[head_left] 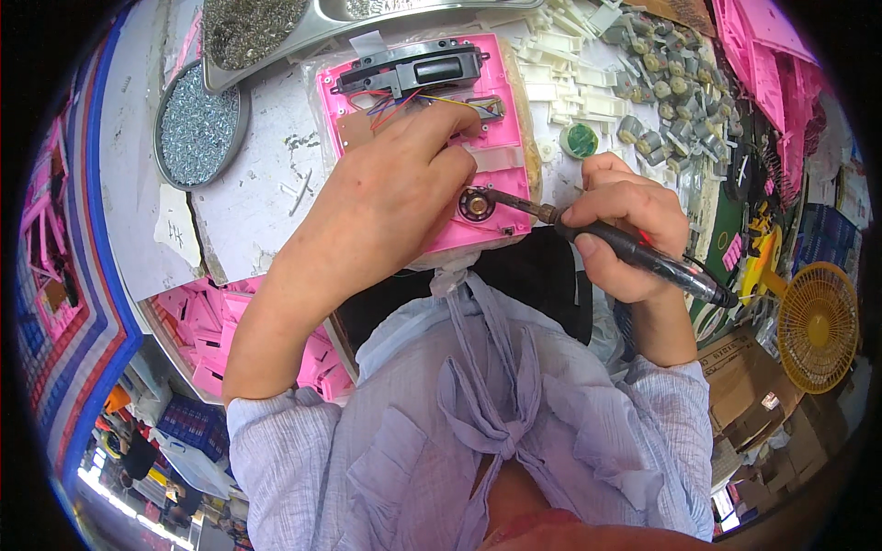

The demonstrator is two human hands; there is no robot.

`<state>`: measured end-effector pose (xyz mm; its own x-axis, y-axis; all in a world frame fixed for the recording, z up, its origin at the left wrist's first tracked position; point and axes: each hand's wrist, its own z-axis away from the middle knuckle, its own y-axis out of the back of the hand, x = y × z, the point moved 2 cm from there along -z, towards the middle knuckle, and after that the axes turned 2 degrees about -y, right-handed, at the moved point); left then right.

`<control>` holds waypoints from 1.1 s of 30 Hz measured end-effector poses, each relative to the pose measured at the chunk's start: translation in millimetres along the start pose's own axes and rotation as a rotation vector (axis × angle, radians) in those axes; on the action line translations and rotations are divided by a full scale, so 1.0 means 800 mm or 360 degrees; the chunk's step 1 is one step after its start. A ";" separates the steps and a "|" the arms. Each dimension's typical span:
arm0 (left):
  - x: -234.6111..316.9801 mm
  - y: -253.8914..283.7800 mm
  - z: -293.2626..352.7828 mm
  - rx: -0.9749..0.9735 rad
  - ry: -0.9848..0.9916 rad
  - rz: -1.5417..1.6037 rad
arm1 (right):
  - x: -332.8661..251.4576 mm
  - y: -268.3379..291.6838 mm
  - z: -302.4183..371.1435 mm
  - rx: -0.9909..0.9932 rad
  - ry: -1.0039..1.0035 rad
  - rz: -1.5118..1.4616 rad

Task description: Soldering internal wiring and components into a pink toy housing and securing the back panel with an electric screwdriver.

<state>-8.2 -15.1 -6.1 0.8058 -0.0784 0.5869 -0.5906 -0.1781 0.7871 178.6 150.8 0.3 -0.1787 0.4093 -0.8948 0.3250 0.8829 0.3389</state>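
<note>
A pink plastic housing (496,101) lies on the worktable, with a black part (413,69) at its far end, coloured wires (395,99) and a small round speaker (476,203) near its front edge. My left hand (395,184) presses down on the housing, fingers spread across its middle. My right hand (620,225) grips a black soldering iron (643,253) like a pen. Its metal tip (514,202) touches the edge of the speaker.
A round tin of small screws (197,124) and a metal tray of screws (266,32) sit at the far left. White plastic pieces (560,64) and small motors (661,92) lie at the far right. Pink shells (207,317) fill a box below left. A yellow fan (816,323) stands right.
</note>
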 end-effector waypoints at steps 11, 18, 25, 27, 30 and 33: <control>0.002 0.001 -0.001 0.0001 0.0003 -0.0014 | -0.008 0.019 0.008 0.0101 -0.0073 -0.0018; 0.000 0.003 -0.001 0.0012 0.0033 0.0077 | -0.009 0.022 0.012 0.0123 -0.0064 -0.0021; 0.007 -0.003 0.000 0.0065 0.0150 0.0125 | -0.007 0.019 0.009 0.0096 -0.0009 -0.0026; 0.008 -0.005 0.000 0.0064 0.0177 0.0125 | -0.005 0.018 0.009 0.0086 -0.0017 -0.0030; 0.008 -0.004 -0.001 0.0074 0.0142 0.0091 | -0.004 0.014 0.008 0.0091 0.0000 -0.0027; 0.007 -0.003 -0.001 0.0087 0.0111 0.0087 | -0.003 0.012 0.006 0.0074 0.0020 -0.0004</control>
<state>-2.3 -14.1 -4.8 0.7665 -0.0213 0.6419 -0.6288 -0.2288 0.7432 186.5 156.9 4.5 -0.1913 0.4103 -0.8917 0.3671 0.8724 0.3227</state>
